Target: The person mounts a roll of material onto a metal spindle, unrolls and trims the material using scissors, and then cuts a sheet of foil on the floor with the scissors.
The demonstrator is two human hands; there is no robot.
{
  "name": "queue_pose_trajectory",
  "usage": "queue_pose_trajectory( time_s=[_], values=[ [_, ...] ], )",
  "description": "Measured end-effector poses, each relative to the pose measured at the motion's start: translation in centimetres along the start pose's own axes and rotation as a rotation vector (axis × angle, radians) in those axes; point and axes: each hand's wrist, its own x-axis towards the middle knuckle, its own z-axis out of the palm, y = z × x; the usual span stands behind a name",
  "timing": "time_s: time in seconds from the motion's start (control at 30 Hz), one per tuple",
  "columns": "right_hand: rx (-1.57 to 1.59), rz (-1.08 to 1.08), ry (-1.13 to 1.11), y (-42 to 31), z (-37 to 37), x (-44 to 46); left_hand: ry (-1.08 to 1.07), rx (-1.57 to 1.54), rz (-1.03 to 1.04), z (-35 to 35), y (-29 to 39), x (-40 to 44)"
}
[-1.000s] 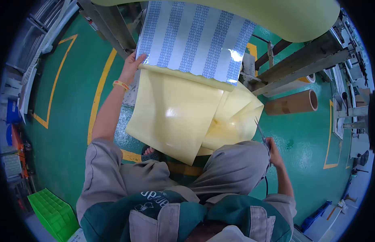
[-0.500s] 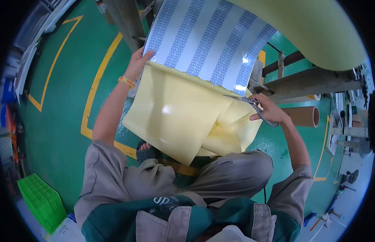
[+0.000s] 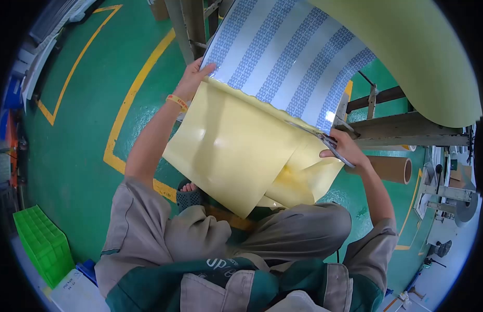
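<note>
A white sheet with blue printed stripes hangs down in front of me, and plain yellow sheeting extends from its wavy lower edge towards my knees. My left hand pinches the striped sheet's left edge near its lower corner, thumb on top. With my right hand I hold metal scissors by the handles. Their blades point left and lie along the boundary at the lower right, over the yellow material. Whether the blades are fully closed is hard to see. The yellow sheeting is folded and creased below the scissors.
A large pale-yellow roll overhangs at the upper right, above a metal frame. Below it sits a brown cardboard tube. A green crate stands at lower left on the green floor, which has yellow lines.
The view has shifted, so the sheets appear farther right. Relative to the striped sheet, my right hand and the scissors have moved left along its lower edge. My left hand keeps its grip.
</note>
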Motion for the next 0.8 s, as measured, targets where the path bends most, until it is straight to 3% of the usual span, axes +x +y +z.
queue_pose_trajectory(
  time_s=[0.1, 0.33, 0.43, 0.57, 0.7, 0.8],
  values=[
    [-0.172, 0.188, -0.122, -2.6, -0.9, 0.4, 0.002, -0.021, 0.035, -0.5, 0.1, -0.2],
    [0.009, 0.064, -0.021, -4.3, -0.2, 1.8, -0.038, 0.022, 0.087, -0.2, -0.9, 0.4],
    [-0.081, 0.083, 0.013, -5.6, -0.3, 2.4, -0.034, -0.023, 0.053, 0.1, 0.0, -0.6],
    [-0.131, 0.110, -0.173, -5.7, 0.2, 3.7, -0.049, 0.003, 0.064, 0.8, -0.1, -0.8],
    [-0.225, 0.004, -0.154, -6.6, 0.4, 4.9, -0.043, 0.025, 0.093, 1.2, 0.3, -1.2],
    [-0.310, 0.068, -0.175, -8.1, 0.4, 5.4, -0.047, 0.004, 0.105, 1.6, 0.5, -1.5]
  ],
)
